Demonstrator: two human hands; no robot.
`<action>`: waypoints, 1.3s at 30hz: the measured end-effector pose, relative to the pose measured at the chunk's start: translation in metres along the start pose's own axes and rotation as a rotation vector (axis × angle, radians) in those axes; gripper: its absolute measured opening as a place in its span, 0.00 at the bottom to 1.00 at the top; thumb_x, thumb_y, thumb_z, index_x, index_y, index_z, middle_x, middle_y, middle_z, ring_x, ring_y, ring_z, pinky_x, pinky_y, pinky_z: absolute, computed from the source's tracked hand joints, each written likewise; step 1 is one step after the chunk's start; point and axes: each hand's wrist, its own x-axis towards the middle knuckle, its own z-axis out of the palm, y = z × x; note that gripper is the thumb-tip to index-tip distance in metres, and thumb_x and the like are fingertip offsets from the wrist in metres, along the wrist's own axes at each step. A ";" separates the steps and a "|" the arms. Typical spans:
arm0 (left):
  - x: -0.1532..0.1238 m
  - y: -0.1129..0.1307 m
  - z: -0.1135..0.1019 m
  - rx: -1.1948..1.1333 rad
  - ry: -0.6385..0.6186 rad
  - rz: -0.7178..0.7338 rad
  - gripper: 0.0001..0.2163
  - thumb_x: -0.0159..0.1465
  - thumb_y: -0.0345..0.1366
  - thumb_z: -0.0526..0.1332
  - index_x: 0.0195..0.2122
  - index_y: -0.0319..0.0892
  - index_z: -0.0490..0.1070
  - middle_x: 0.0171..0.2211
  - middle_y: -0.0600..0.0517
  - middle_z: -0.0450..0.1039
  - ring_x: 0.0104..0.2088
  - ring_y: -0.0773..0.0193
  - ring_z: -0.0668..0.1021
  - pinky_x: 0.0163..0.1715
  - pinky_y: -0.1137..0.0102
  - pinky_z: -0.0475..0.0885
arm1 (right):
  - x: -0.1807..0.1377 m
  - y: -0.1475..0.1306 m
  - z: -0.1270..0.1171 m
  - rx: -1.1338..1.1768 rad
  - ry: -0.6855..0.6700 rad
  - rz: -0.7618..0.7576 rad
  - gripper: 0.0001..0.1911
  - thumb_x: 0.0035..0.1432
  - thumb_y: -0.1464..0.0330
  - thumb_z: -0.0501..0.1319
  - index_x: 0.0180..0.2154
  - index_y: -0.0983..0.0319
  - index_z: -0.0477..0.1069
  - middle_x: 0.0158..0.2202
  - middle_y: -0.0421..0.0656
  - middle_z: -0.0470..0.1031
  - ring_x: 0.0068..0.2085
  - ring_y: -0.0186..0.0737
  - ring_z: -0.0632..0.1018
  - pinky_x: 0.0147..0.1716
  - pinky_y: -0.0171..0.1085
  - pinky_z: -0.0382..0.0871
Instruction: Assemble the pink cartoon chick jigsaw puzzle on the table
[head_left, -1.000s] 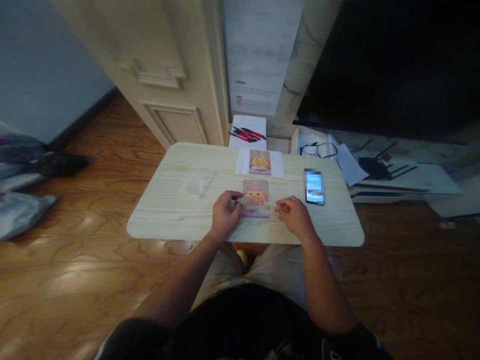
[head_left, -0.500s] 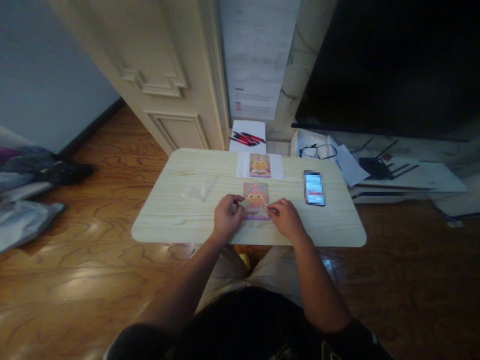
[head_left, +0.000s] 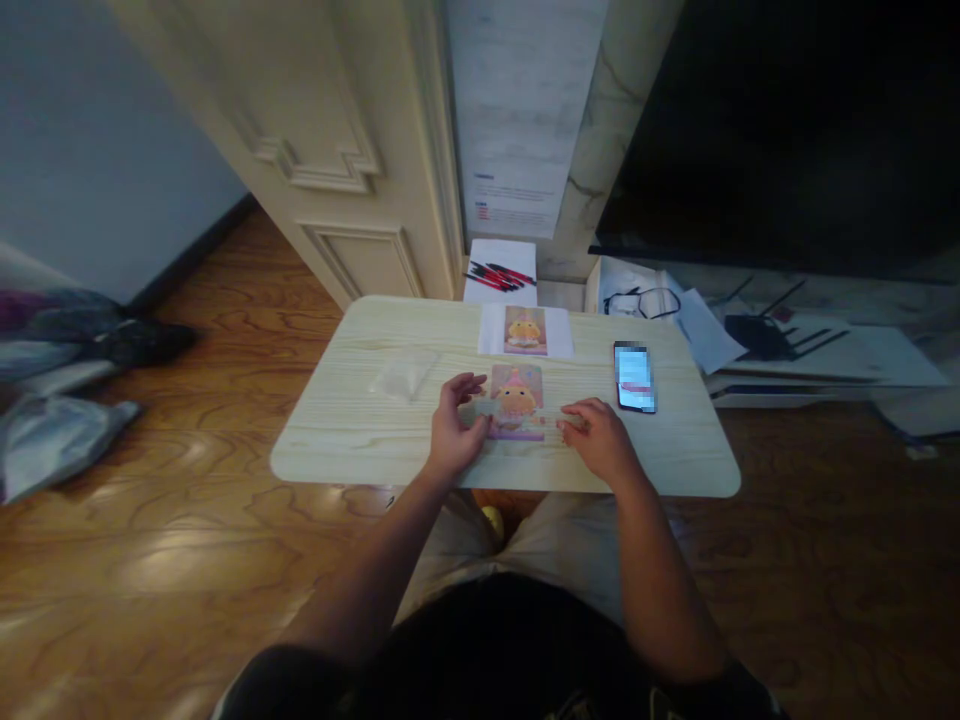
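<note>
A pink and purple card (head_left: 517,398) with a yellow cartoon figure in a party hat lies flat on the pale wooden table (head_left: 337,440). At its left edge is my left hand (head_left: 456,432), fingers stretched out and apart, the thumb by the card's lower left corner. My right hand (head_left: 600,436) hovers just right of the card, its fingers loosely bent, with a gap between thumb and index finger. I make out nothing held there. Behind the card, a white sheet (head_left: 559,333) bears a similar picture (head_left: 525,330).
A clear plastic bag (head_left: 403,376) lies at left on the table, and a lit phone (head_left: 634,377) at right. Several red and black pens (head_left: 501,276) rest on white paper beyond the back edge. A low shelf with a black router (head_left: 757,338) stands back right.
My right hand has moved right, away from the card's edge. The fingers of my left hand have opened and spread. The card stays on the table.
</note>
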 end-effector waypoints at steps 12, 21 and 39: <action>0.000 0.026 0.012 0.457 -0.418 0.254 0.28 0.61 0.49 0.68 0.62 0.52 0.68 0.65 0.46 0.69 0.64 0.45 0.71 0.67 0.45 0.59 | -0.018 0.031 -0.049 -0.050 0.046 0.047 0.14 0.62 0.67 0.63 0.49 0.58 0.79 0.49 0.47 0.79 0.51 0.47 0.78 0.57 0.48 0.71; -0.001 0.034 0.034 0.416 -0.381 0.280 0.27 0.60 0.48 0.69 0.61 0.50 0.70 0.62 0.44 0.71 0.62 0.46 0.73 0.61 0.50 0.66 | -0.023 0.036 -0.054 -0.109 0.024 0.166 0.15 0.64 0.71 0.59 0.50 0.60 0.79 0.49 0.49 0.77 0.42 0.42 0.79 0.48 0.43 0.75; 0.005 0.004 -0.008 0.453 -0.223 0.176 0.26 0.59 0.49 0.70 0.58 0.50 0.70 0.57 0.46 0.74 0.56 0.48 0.76 0.59 0.54 0.69 | -0.024 0.018 -0.033 -0.029 -0.133 0.208 0.02 0.58 0.71 0.66 0.36 0.60 0.77 0.38 0.42 0.79 0.37 0.39 0.79 0.41 0.38 0.73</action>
